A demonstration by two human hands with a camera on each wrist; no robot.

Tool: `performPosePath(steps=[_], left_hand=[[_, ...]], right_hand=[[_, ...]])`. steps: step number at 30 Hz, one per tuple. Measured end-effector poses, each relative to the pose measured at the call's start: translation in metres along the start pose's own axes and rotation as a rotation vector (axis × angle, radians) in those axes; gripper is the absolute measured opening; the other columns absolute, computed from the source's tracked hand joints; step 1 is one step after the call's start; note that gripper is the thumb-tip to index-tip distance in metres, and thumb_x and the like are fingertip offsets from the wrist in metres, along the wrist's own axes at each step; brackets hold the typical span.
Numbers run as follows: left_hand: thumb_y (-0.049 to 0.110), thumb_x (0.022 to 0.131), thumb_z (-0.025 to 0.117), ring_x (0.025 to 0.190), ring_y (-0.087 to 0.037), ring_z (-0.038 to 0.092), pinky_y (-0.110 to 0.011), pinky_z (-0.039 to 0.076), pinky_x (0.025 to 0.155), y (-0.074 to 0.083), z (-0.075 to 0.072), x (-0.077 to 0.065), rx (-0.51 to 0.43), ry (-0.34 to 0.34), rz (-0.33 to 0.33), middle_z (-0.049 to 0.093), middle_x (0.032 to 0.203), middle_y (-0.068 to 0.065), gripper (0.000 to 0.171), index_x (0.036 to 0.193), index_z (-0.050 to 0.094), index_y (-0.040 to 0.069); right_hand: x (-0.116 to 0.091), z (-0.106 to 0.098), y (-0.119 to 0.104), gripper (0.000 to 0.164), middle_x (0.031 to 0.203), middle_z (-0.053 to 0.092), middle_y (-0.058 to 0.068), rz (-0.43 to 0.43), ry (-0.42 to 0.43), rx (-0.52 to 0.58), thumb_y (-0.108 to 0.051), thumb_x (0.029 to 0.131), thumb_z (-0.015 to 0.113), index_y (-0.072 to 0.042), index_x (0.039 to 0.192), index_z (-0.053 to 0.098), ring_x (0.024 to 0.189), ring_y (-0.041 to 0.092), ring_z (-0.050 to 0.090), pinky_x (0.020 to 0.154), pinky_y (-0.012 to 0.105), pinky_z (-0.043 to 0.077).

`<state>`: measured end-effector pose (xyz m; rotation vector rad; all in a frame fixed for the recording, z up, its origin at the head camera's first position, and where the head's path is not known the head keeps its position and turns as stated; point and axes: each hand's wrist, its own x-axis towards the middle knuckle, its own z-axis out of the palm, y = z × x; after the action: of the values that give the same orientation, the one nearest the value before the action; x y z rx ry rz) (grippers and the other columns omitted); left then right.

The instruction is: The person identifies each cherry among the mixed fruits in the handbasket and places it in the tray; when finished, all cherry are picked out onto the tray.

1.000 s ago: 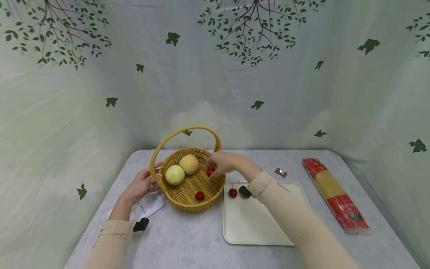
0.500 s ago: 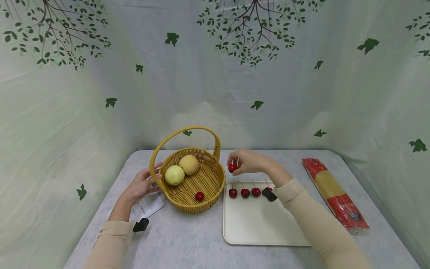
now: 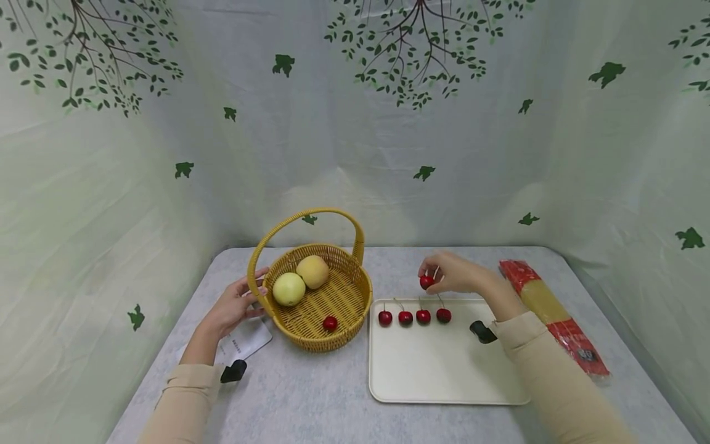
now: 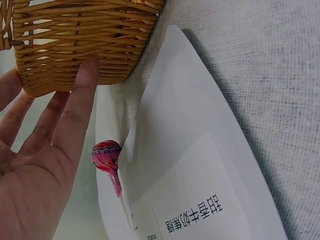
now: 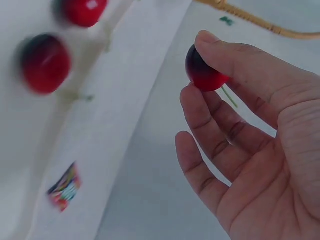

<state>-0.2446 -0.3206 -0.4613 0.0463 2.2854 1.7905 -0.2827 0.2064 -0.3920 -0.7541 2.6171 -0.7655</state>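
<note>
My right hand pinches a dark red cherry between thumb and fingertips, over the far edge of the cream tray. A green stem shows on this held cherry in the right wrist view. Several cherries stand in a row along the tray's far side, stems up. At the left, my left hand rests with extended fingers against the wall of the yellow wicker basket. Inside the basket lie a pale green round fruit, a yellowish round fruit and one cherry.
A white packet with printed characters and a pink-wrapped lollipop lie under my left wrist. A small wrapped candy sits beyond the tray. A long red and yellow bag lies at the right, partly behind my right forearm.
My right hand has lifted a cherry from the basket and carried it rightward over the tray's far edge. The row of cherries is uncovered now. My left hand stays at the basket.
</note>
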Motion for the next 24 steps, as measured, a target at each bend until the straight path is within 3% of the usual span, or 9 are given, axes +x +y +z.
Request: performPosePath(steps=[13, 24], left_hand=[[0.020, 0.112, 0.058, 0.116, -0.009, 0.067, -0.040, 0.063, 0.099, 0.001, 0.001, 0.000, 0.015, 0.012, -0.008, 0.033, 0.171, -0.024, 0.065, 0.171, 0.030, 0.018], [0.019, 0.112, 0.059, 0.112, -0.005, 0.066, -0.037, 0.064, 0.095, -0.001, 0.002, 0.002, 0.000, -0.002, 0.011, 0.032, 0.170, -0.027, 0.067, 0.172, 0.028, 0.015]], right_hand=[[-0.035, 0.014, 0.057, 0.024, 0.104, 0.072, 0.003, 0.126, 0.047, -0.002, -0.007, 0.091, 0.084, -0.010, 0.113, 0.074, 0.093, 0.019, 0.064, 0.083, 0.033, 0.061], [-0.049, 0.034, 0.072, 0.029, 0.102, 0.070, 0.004, 0.183, 0.017, 0.041, -0.007, 0.087, 0.088, -0.010, 0.112, 0.073, 0.093, 0.020, 0.062, 0.084, 0.034, 0.059]])
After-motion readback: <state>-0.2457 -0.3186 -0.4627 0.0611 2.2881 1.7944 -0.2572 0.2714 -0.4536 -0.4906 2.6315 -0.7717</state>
